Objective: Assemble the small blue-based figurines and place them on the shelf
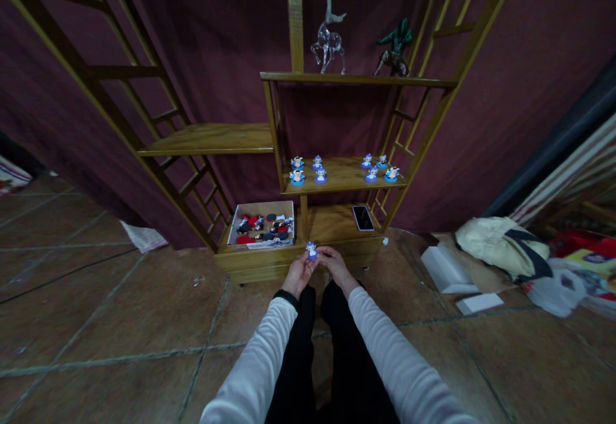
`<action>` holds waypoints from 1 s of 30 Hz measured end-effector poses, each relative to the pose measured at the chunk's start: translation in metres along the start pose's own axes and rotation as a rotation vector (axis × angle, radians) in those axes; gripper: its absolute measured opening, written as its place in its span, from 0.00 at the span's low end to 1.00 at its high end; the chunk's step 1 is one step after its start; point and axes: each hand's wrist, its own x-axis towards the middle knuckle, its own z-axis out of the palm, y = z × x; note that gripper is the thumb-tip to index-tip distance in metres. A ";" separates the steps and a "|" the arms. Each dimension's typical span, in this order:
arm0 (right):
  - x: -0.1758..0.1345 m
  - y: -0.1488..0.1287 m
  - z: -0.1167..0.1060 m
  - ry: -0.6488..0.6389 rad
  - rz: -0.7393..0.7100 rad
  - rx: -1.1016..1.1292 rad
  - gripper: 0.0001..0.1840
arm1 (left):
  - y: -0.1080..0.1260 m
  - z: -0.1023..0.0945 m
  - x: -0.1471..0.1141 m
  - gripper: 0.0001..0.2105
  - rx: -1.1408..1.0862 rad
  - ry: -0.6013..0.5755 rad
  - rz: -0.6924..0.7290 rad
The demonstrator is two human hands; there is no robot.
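Between both hands is a small purple-and-white figurine (312, 250), held upright in front of the cabinet's low base. My left hand (299, 274) is closed around its lower left side. From the other side, the fingertips of my right hand (335, 265) pinch its base. Just beyond, on the lowest level, a white box (261, 245) contains several figures in red, black and white. Similar small figurines stand on the shelf (335, 184) above in a left group and a right group, among them a purple one (321, 175) and a blue-based one (297, 178).
A phone (362, 218) lies on the lowest level at the right. The top shelf bears a clear deer figure (329, 42) and a dark green crouching figure (395, 49). On the tiled floor to the right are a white carton (447, 270), a cream bag (498, 244) and a plastic bag (558, 289).
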 end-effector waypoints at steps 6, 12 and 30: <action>-0.001 -0.002 0.001 0.006 0.006 0.002 0.17 | 0.000 -0.001 0.001 0.04 0.009 -0.002 0.012; -0.001 -0.001 0.001 0.020 0.026 0.038 0.18 | -0.001 -0.002 0.002 0.05 0.028 0.006 0.010; 0.000 0.003 -0.002 -0.016 0.025 0.042 0.18 | -0.001 0.003 -0.006 0.02 0.170 0.003 0.147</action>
